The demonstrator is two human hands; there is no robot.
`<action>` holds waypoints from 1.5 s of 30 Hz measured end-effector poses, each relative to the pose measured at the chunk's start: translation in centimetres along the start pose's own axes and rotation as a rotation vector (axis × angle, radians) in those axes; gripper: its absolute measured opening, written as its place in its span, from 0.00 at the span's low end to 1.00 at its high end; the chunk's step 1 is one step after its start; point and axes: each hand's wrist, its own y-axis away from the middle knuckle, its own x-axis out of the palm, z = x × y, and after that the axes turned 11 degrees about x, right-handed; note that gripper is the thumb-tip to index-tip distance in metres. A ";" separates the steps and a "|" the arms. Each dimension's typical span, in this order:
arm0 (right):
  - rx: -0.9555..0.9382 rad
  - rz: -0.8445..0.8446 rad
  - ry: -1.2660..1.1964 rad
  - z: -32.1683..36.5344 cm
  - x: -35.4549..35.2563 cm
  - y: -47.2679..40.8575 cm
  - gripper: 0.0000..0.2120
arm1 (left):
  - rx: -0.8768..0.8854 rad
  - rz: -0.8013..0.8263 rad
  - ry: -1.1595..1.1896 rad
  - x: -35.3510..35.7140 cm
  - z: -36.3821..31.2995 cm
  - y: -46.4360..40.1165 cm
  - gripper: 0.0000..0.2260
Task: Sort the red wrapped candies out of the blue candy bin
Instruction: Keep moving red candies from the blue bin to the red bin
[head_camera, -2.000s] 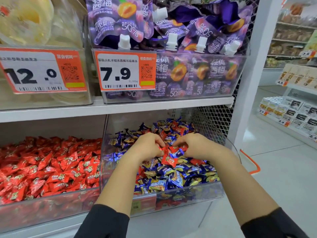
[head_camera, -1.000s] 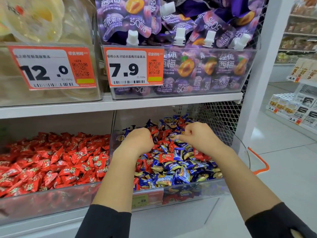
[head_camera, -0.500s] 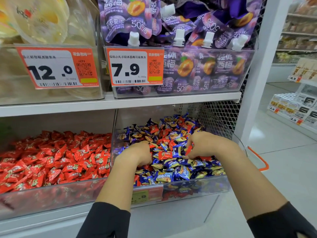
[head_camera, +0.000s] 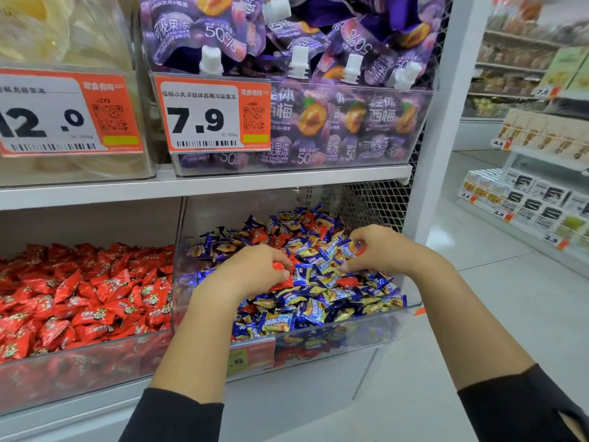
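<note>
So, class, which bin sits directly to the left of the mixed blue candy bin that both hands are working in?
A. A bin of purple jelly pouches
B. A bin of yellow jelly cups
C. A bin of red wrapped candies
C: the bin of red wrapped candies adjoins the blue candy bin on the same lower shelf; the pouches sit above.

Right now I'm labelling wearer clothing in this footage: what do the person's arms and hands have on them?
Both forearms are bare; black long sleeves are pushed up near the elbows. The left hand and right hand wear no gloves, and no rings or watch show.
</note>
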 end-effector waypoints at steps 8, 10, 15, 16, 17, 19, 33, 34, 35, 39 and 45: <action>-0.050 0.117 -0.083 -0.8 -1.0 0.4 0.14 | 0.010 0.113 -0.027 0.5 0.2 -0.2 0.15; -0.019 0.261 0.053 -0.4 -0.6 0.7 0.16 | -0.001 0.105 -0.028 0.7 0.5 -0.4 0.14; -0.054 0.149 0.001 -0.7 0.0 0.2 0.08 | -0.026 0.022 -0.088 1.1 1.0 -0.5 0.16; -0.061 0.076 -0.070 -0.9 -0.4 0.2 0.06 | -0.019 -0.021 -0.069 1.0 1.1 -0.5 0.15; -0.066 -0.003 -0.149 -1.1 -0.8 0.2 0.04 | -0.014 -0.072 -0.048 0.9 1.2 -0.6 0.14; -0.066 -0.152 -0.248 -1.3 -1.5 0.1 0.03 | -0.018 -0.174 -0.028 0.4 1.6 -0.8 0.10; 0.095 -0.100 0.282 -1.6 1.7 -2.0 0.18 | -0.163 -0.090 -0.099 1.1 3.0 -3.0 0.19; 0.080 -0.102 0.247 -1.5 1.6 -1.9 0.16 | -0.149 -0.036 -0.092 1.4 3.2 -3.1 0.22; 0.067 -0.116 0.211 -1.5 1.6 -1.7 0.14 | -0.142 0.004 -0.079 1.7 3.3 -3.2 0.25; 0.021 -0.249 0.092 -0.7 1.1 -1.4 0.13 | -0.122 -0.006 -0.066 2.3 3.4 -3.4 0.27; -0.147 -0.365 -0.102 3.0 1.5 -0.7 0.07 | -0.095 -0.102 -0.122 2.5 3.0 -3.2 0.10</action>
